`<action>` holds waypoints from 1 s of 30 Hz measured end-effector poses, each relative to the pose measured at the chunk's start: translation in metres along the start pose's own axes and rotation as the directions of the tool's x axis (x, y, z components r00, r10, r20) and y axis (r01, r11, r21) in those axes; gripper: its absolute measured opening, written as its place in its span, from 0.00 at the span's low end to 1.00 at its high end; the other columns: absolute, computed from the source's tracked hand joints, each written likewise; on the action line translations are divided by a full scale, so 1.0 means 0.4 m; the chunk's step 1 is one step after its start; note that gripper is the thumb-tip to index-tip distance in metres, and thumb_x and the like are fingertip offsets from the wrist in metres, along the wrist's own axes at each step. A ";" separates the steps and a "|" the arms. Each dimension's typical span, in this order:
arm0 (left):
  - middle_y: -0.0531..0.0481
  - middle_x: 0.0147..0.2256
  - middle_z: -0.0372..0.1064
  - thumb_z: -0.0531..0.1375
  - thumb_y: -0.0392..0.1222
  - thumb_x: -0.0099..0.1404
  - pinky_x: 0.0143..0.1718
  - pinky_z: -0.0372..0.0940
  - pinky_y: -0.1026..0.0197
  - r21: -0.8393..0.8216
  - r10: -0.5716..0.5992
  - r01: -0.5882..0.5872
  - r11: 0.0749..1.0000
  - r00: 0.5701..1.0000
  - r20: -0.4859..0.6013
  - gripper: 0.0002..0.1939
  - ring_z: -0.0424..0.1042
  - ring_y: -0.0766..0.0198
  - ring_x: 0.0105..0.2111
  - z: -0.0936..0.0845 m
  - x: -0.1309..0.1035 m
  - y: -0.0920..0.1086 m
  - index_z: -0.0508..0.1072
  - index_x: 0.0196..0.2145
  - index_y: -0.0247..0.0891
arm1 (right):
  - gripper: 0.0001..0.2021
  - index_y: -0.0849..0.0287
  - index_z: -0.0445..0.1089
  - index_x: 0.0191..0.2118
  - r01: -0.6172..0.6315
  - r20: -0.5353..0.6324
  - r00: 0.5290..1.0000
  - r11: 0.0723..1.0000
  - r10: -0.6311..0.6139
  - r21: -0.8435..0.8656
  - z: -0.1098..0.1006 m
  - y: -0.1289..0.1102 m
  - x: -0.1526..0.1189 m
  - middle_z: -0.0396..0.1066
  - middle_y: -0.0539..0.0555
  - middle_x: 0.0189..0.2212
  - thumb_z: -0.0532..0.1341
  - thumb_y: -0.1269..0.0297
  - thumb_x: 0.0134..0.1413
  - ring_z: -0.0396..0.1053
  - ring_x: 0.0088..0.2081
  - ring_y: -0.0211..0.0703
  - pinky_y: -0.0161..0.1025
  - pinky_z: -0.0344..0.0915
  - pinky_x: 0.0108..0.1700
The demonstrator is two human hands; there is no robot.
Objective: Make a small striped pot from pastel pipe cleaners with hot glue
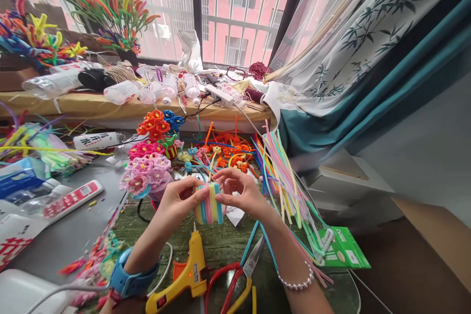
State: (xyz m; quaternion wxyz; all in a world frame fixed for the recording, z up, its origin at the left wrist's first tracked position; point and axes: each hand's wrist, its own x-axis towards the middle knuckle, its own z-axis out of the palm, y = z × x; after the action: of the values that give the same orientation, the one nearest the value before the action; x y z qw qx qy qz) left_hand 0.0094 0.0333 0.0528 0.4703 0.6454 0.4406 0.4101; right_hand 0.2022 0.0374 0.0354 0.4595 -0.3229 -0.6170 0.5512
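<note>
My left hand (186,196) pinches the left side of a small cylinder (209,208) wrapped in pastel pipe cleaners striped blue, yellow and pink. On its right side my right hand (235,189) holds the upper edge between thumb and fingers. The cylinder is upright above the green table (147,230). Below it lie a yellow glue gun (195,267), nozzle pointing up toward the cylinder, and red-and-yellow-handled scissors (239,274), partly spread. A blue pipe cleaner (250,243) runs beside my right forearm.
Pink pipe-cleaner flowers (145,174) stand left of my hands. Loose pipe cleaners (287,176) and a green packet (346,248) lie at the right. Plastic bottles (123,92) line the windowsill. A power strip (97,191) is on the left, and cables cross the work surface.
</note>
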 end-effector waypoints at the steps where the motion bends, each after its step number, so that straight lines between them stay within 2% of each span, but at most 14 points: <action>1: 0.56 0.21 0.59 0.64 0.54 0.56 0.23 0.50 0.66 -0.022 -0.025 0.025 0.999 1.000 -0.003 0.18 0.56 0.69 0.22 0.003 0.000 -0.002 0.74 0.24 0.35 | 0.22 0.56 0.69 0.44 -0.012 -0.014 1.000 1.000 0.012 0.020 0.005 0.007 -0.001 0.64 0.46 0.32 0.72 0.55 0.44 0.59 0.24 0.30 0.30 0.60 0.26; 6: 0.57 0.19 0.57 0.67 0.54 0.51 0.22 0.49 0.67 -0.116 -0.110 0.106 0.988 0.993 -0.030 0.19 0.54 0.70 0.21 0.015 0.005 -0.008 0.71 0.19 0.35 | 0.33 0.50 0.58 0.52 -0.092 -0.019 0.995 0.989 0.095 0.116 0.024 0.019 -0.007 0.61 0.44 0.33 0.73 0.54 0.42 0.59 0.26 0.31 0.30 0.60 0.28; 10: 0.56 0.18 0.59 0.68 0.53 0.48 0.22 0.51 0.67 -0.234 -0.161 0.147 0.961 0.986 -0.045 0.19 0.56 0.70 0.21 0.017 0.013 -0.023 0.71 0.18 0.35 | 0.38 0.47 0.52 0.55 -0.083 0.038 0.996 0.987 0.079 0.138 0.025 0.019 -0.012 0.61 0.46 0.35 0.74 0.53 0.41 0.59 0.28 0.33 0.31 0.60 0.30; 18: 0.56 0.18 0.61 0.70 0.53 0.46 0.21 0.52 0.67 -0.339 -0.217 0.185 0.922 0.974 -0.058 0.19 0.56 0.71 0.20 0.020 0.023 -0.035 0.72 0.18 0.35 | 0.41 0.46 0.55 0.58 0.043 0.051 0.998 0.996 -0.047 0.073 0.031 0.042 -0.020 0.59 0.48 0.40 0.75 0.59 0.39 0.63 0.38 0.38 0.36 0.66 0.43; 22: 0.55 0.19 0.62 0.70 0.52 0.45 0.21 0.53 0.67 -0.376 -0.253 0.219 0.900 0.966 -0.045 0.18 0.58 0.71 0.21 0.022 0.023 -0.039 0.72 0.19 0.34 | 0.43 0.48 0.58 0.59 0.040 0.045 0.998 0.999 -0.039 -0.019 0.031 0.047 -0.025 0.61 0.49 0.41 0.76 0.57 0.36 0.64 0.37 0.38 0.36 0.68 0.41; 26: 0.56 0.19 0.62 0.70 0.53 0.45 0.21 0.52 0.68 -0.384 -0.284 0.260 0.886 0.959 -0.007 0.19 0.57 0.71 0.20 0.016 0.024 -0.051 0.71 0.20 0.34 | 0.35 0.52 0.66 0.55 0.033 0.063 0.998 0.995 -0.028 -0.093 0.014 0.042 -0.030 0.65 0.50 0.39 0.75 0.56 0.38 0.64 0.35 0.38 0.38 0.68 0.41; 30: 0.56 0.19 0.61 0.70 0.53 0.45 0.20 0.51 0.68 -0.393 -0.298 0.281 0.875 0.954 0.018 0.20 0.56 0.72 0.19 0.010 0.023 -0.062 0.70 0.20 0.34 | 0.32 0.54 0.68 0.53 0.011 0.024 1.000 0.996 -0.009 -0.093 0.003 0.044 -0.032 0.67 0.47 0.32 0.74 0.55 0.41 0.64 0.29 0.36 0.38 0.67 0.38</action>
State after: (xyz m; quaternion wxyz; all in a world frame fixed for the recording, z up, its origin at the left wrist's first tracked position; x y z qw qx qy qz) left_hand 0.0113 0.0454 0.0291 0.6362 0.4561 0.4513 0.4284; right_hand 0.2040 0.0288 0.0155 0.4393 -0.3343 -0.6492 0.5232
